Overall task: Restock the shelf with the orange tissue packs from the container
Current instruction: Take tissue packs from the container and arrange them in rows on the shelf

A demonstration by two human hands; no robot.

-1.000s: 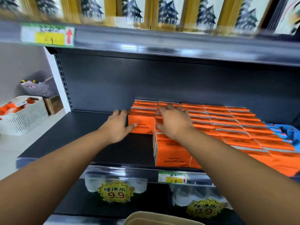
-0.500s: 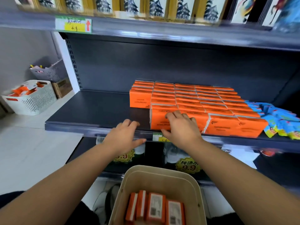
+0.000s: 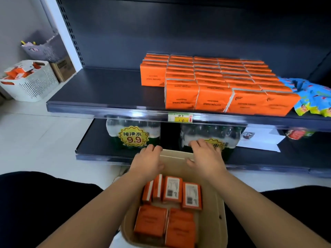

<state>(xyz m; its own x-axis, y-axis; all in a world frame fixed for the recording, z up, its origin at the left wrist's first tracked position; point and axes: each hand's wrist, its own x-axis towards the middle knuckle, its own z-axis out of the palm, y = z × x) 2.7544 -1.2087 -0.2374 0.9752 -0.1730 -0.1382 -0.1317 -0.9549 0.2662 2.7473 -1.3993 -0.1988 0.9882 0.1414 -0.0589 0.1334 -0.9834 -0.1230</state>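
Note:
Rows of orange tissue packs (image 3: 213, 81) stand on the dark shelf (image 3: 100, 90), filling its middle and right; the left column stops short of the front edge. Below, a beige container (image 3: 216, 208) holds several more orange tissue packs (image 3: 172, 206), some upright, two lying flat. My left hand (image 3: 147, 162) hovers over the container's far left rim, fingers relaxed, holding nothing. Over the far right rim my right hand (image 3: 206, 158) is likewise open, with nothing in it.
Blue snack bags (image 3: 311, 97) lie right of the orange packs. Bottled water packs (image 3: 133, 135) with 9.9 price signs sit on the lower shelf. A white basket (image 3: 30, 83) with orange items, a grey basket (image 3: 43, 49) and a cardboard box (image 3: 62, 68) stand on the floor at left.
Both hands left the packs on the shelf and dropped down to the container, holding nothing. The view tilted downward, bringing the container and its packs into sight.

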